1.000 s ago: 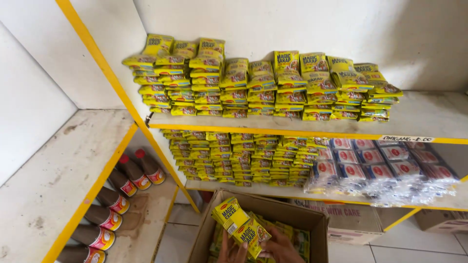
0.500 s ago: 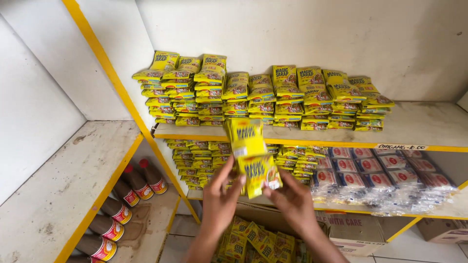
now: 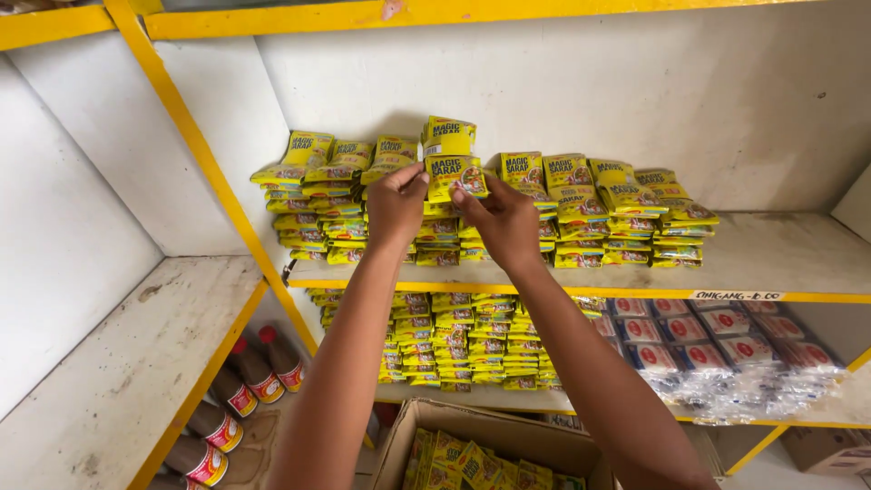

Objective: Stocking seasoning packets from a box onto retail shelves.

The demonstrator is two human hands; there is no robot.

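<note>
— Holding what, up there?
— Small bundle of yellow sachets (image 3: pixel 454 154), pinched from both sides: left hand (image 3: pixel 396 201) gripping its left edge, right hand (image 3: pixel 502 218) clasping the right edge and underside. Raised just above the middle of the yellow sachet stacks (image 3: pixel 581 209).
— And under the hands?
— White shelf board (image 3: pixel 780 254), scuffed, trimmed along the front with a yellow edge (image 3: pixel 562 292). Bare stretch of board well off to the right of the right hand.
— Lower down?
— Second shelf beneath both forearms: more yellow sachets (image 3: pixel 454 340), then red-and-white sachets (image 3: pixel 717 340) in clear wrap, below and right of the right hand. Open cardboard box (image 3: pixel 508 431) lowest, between the arms, with yellow sachets inside.
— Off to the left of the left hand?
— Side shelf (image 3: pixel 118 363), white, stained, bare-topped. Below it, dark bottles (image 3: pixel 245 377) with red caps, lying in a row.
— Behind everything?
— Plain white wall (image 3: pixel 581 82), marked in places; yellow frame rail (image 3: pixel 472 14) above the hands, yellow upright (image 3: pixel 200 154) slanting down left of them.
</note>
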